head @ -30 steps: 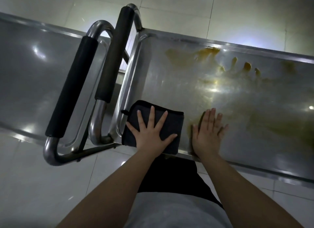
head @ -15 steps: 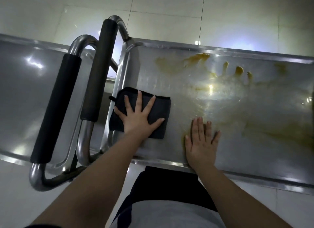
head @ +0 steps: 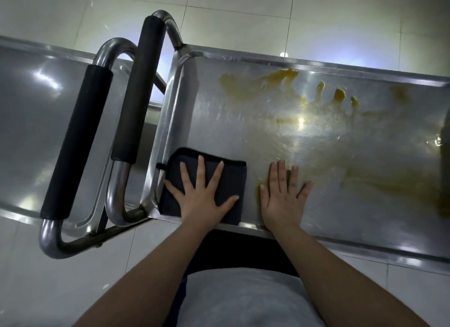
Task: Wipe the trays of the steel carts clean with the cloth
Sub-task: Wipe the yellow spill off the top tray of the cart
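Left hand point(head: 202, 200): flat, fingers spread, pressing the cloth point(head: 233, 179) into the tray's point(head: 243, 122) lower-left corner.
Right hand point(head: 282, 200): flat on bare steel just beside the cloth, holding nothing.
Done: the steel above the cloth looks clean.
Left: yellow-brown smears point(head: 365, 175) across centre and right.
Unclear: the tray's right end is cut off; the left cart point(head: 36, 132) is too dim to judge.

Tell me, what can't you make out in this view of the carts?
Head view only:
- Steel beneath the dark cloth: covered by it and the left hand pressing on it.
- Right end of the stained tray: cut off by the frame edge, so how far the yellow-brown smear runs is unknown.
- The left cart's tray: cropped at the left edge, partly behind the padded handles.
- Surface under the right hand: hidden by its palm.
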`<state>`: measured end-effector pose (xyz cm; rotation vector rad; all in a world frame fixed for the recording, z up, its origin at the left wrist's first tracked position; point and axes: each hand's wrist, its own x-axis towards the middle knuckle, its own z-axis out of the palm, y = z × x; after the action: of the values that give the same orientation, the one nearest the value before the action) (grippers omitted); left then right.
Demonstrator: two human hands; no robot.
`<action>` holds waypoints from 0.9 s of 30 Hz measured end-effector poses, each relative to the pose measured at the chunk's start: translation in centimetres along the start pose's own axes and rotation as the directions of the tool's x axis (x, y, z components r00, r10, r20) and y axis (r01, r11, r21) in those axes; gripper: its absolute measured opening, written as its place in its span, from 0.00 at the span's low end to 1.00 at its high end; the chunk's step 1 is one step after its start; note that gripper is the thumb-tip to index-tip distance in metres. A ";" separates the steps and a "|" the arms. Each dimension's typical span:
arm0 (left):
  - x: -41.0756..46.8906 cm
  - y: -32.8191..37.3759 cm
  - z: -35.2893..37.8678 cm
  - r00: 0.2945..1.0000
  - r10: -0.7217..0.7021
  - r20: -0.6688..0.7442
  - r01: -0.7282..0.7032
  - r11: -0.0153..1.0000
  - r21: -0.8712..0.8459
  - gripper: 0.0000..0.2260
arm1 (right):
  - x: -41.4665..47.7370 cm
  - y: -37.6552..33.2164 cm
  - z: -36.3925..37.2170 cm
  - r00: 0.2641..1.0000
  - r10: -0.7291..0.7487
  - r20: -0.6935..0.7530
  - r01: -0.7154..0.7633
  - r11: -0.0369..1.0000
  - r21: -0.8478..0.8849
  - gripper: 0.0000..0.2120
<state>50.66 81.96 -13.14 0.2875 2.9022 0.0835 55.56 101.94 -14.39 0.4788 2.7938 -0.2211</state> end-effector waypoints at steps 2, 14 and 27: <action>-1.4 -0.1 0.5 1.000 -0.014 0.008 0.014 1.000 0.003 0.40 | -0.1 0.0 -0.6 0.999 -0.025 -0.033 0.026 0.999 0.035 0.30; -1.0 0.4 -0.2 0.996 -0.058 0.063 0.057 0.998 0.015 0.38 | 9.4 -0.2 -3.7 0.943 -0.329 -0.054 0.325 0.943 -0.069 0.29; 16.7 0.9 -3.6 0.998 0.003 0.059 -0.006 0.998 0.057 0.38 | 9.8 -0.5 -3.5 0.950 -0.308 -0.055 0.306 0.951 -0.031 0.30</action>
<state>33.99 86.03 -13.13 0.3011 2.8488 -0.0066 45.66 105.10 -14.15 0.0412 2.9153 -0.2449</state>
